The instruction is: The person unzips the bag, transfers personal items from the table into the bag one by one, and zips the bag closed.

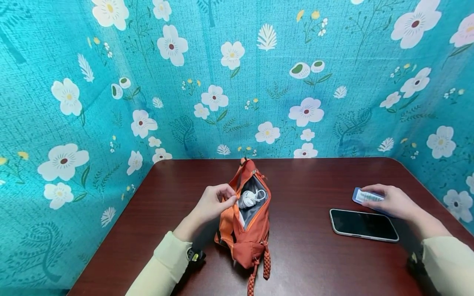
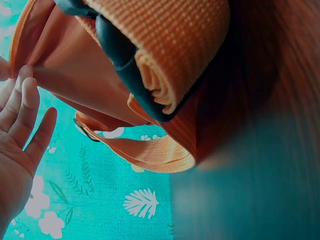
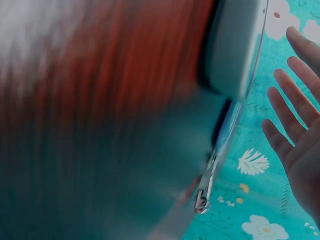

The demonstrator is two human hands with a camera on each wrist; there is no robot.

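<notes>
An orange-red zip bag (image 1: 255, 242) lies on the table with its grey-lined mouth unzipped. Inside sits a coiled white cable (image 1: 249, 198). My left hand (image 1: 218, 200) pinches the left edge of that mouth between thumb and fingers, and the left wrist view shows the bag's cloth (image 2: 75, 65) drawn toward the fingertips. Over at the right, my right hand (image 1: 393, 200) hovers over a flat blue-and-white item (image 1: 358, 196), partly hidden beneath it. Its fingers are spread apart in the right wrist view, where a metal zipper pull (image 3: 202, 200) shows at the blue item's end.
A smartphone (image 1: 364, 224) with a dark screen lies face up, just in front of the blue item. Braided cords (image 1: 266, 261) trail from the bag's near end. Behind the dark wooden table (image 1: 303, 185) hangs a teal flowered cloth (image 1: 244, 82).
</notes>
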